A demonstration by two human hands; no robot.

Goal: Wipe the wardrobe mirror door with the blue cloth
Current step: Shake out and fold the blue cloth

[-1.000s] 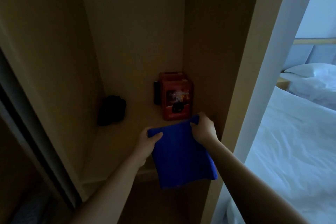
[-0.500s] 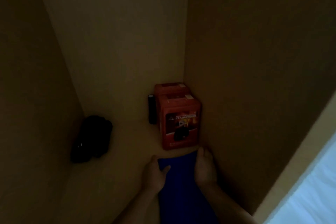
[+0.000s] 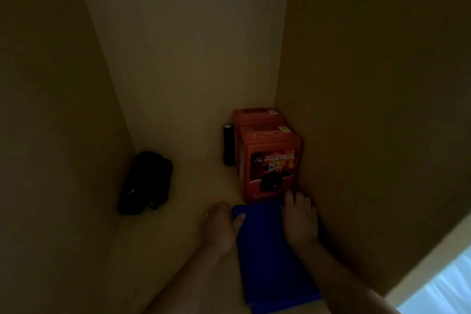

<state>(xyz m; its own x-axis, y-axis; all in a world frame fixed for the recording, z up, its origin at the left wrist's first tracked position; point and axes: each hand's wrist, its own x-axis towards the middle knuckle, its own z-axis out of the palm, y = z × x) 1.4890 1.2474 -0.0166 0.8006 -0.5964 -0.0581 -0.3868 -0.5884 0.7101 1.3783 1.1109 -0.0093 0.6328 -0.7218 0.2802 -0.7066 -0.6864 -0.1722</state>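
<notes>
head view, inside a dim wardrobe bay. the cloth (image 3: 270, 257) lies flat on the shelf (image 3: 178, 237), its far edge touching or almost touching the foot of the front red box (image 3: 270, 160). the left hand (image 3: 221, 224) is at the cloth's far left corner, thumb on top of the fabric and fingers curled at its edge, apparently pinching it. the right hand (image 3: 299, 219) lies over the far right corner with fingers fairly straight, tips close to the box; whether it grips the fabric or only presses on it cannot be told in this light. a second red box (image 3: 257, 116) stands behind the first, and a small black torch (image 3: 228, 145) stands upright just left of the boxes, beyond the left hand. a dark bundled object (image 3: 145, 183) leans in the corner well to the left of the left hand. the mirror door is not in view, so no wiping can be judged here.

risks, as judged: the right fingertips are close enough to the front box that a forward push could shove it into the one behind. a sweep of the left hand away from the body could tip the torch, which is tall and narrow. if the cloth is lifted by one corner only, it may unfold and trail. poor light makes any grasp uncertain.
</notes>
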